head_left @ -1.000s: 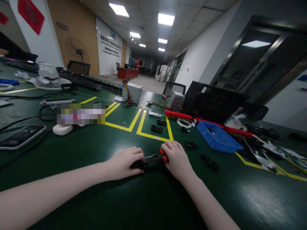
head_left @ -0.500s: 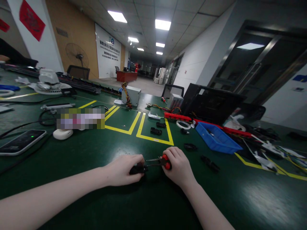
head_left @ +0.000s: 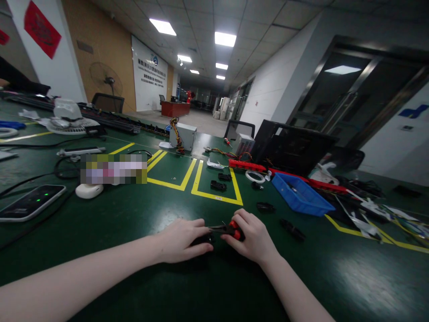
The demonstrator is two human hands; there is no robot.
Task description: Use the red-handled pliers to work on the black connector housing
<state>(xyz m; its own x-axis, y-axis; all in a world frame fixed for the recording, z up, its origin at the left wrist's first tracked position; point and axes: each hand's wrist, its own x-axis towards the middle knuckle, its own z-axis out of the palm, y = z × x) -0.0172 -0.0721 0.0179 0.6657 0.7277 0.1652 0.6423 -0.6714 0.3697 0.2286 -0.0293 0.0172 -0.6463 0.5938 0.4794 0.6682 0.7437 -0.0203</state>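
Note:
My right hand [head_left: 252,236] is closed around the red handles of long-nosed pliers [head_left: 226,229], whose thin jaws point left. My left hand [head_left: 181,240] grips a small black part [head_left: 205,239] between thumb and fingers, low over the green table. The tips of the pliers reach my left fingers just above this part; whether they touch it I cannot tell. Most of the black part is hidden by my fingers. Similar black pieces lie to the right of my hands: one black piece [head_left: 266,206] and another, longer one [head_left: 292,230].
A yellow-taped rectangle [head_left: 217,198] ahead holds two more black pieces [head_left: 218,185]. At the right stands a blue tray [head_left: 303,201], with a white ring [head_left: 254,177] near it. A phone-like device [head_left: 31,203] and cables lie at the left. Metal power-supply boxes [head_left: 187,134] stand farther back.
My left hand has moved right with the black part, closer to the pliers. The pliers' jaws, parted before, now look closer together, with their tips at my left fingers.

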